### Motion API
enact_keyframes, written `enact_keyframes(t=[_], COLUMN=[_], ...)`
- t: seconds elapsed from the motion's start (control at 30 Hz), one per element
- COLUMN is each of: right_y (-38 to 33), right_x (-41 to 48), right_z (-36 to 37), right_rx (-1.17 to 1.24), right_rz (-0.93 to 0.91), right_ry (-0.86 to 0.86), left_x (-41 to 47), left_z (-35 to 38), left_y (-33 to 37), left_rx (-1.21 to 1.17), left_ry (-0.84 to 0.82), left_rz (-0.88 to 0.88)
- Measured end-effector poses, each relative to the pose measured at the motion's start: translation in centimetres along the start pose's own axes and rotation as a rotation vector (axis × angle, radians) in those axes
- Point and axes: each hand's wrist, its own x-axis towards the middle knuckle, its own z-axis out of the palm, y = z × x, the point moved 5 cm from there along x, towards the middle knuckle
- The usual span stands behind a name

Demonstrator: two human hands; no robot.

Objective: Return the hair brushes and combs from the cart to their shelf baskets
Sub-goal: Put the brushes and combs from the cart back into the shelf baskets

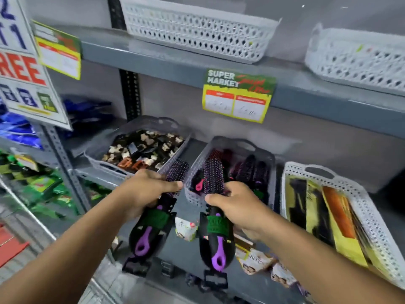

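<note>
My left hand point(145, 189) grips a black hair brush with a purple handle point(151, 229), its bristle head pointing up between two grey baskets. My right hand point(238, 207) holds a second, matching brush point(215, 238), whose head reaches over the front rim of the grey middle basket point(197, 172). Several black and pink brushes point(249, 170) lie inside that basket. To the right, a white basket point(372, 220) holds packaged combs point(337, 216). The cart is not in view.
A grey basket point(96, 154) at the left holds hair clips. Two white baskets point(197, 29) point(355, 58) stand on the upper shelf. A price tag point(237, 95) hangs from the shelf edge, with a promo sign point(24, 69) at the far left. Small packets point(254, 262) hang below.
</note>
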Motion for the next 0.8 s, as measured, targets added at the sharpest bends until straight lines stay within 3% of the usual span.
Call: enact_keyframes(t=[0.2, 0.53, 0.8], right_y=[0.2, 1.8, 3.2], right_x=[4.6, 12.8, 16.2], right_z=[-3.7, -7.1, -8.4], right_rx=[0.007, -0.018, -0.151], right_rz=[0.074, 0.217, 0.272], right_ry=[0.102, 0.33, 0.4], left_x=[6.0, 15.4, 19.6], left_z=[4.2, 7.6, 10.1], left_y=[4.3, 8.0, 8.3], left_rx=[0.078, 0.168, 0.331], left_ry=[-0.118, -0.061, -0.023], left_rz=[0.051, -0.003, 0.189])
